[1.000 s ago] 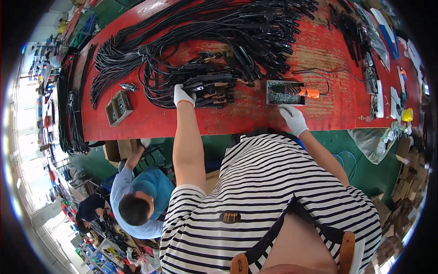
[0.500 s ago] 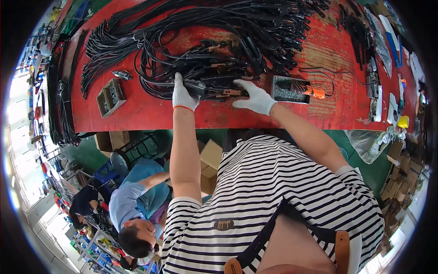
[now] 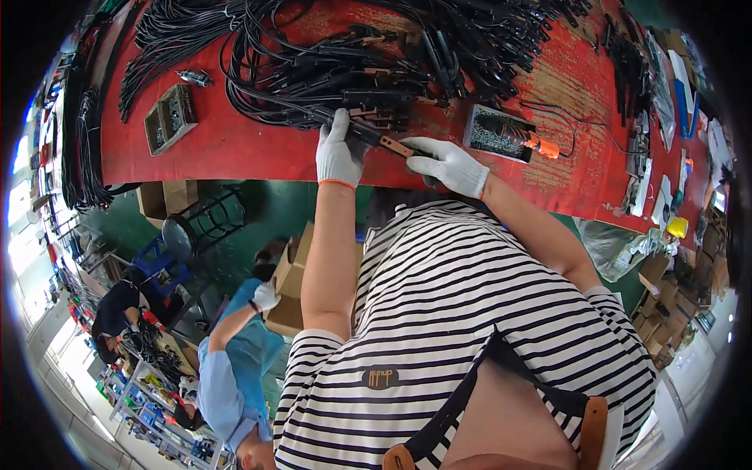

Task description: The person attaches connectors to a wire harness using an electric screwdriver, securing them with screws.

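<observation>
A black welding electrode holder (image 3: 366, 131) with a copper-coloured end lies slantwise between my hands, near the front edge of the red table. My left hand (image 3: 339, 155), in a white glove with an orange cuff, is closed around its black body. With thumb and fingers, my gloved right hand (image 3: 450, 166) pinches the copper-coloured tip. Just beyond lies a pile of similar black holders (image 3: 376, 95), some showing copper-coloured ends. Black cables (image 3: 258, 110) curve round from the left into this pile.
Right of the pile, a tray (image 3: 470, 139) of small screws holds an orange-ended tool (image 3: 542, 146). A wooden box (image 3: 153, 135) of small metal parts and a grey metal tool (image 3: 195, 77) lie left. A co-worker in light blue (image 3: 227, 384) is at the lower left, by cardboard boxes (image 3: 286, 317).
Both hands have come nearer the table's front edge with the electrode holder, now tilted and apart from the pile. My right hand has closed on its copper-coloured end. The view has shifted.
</observation>
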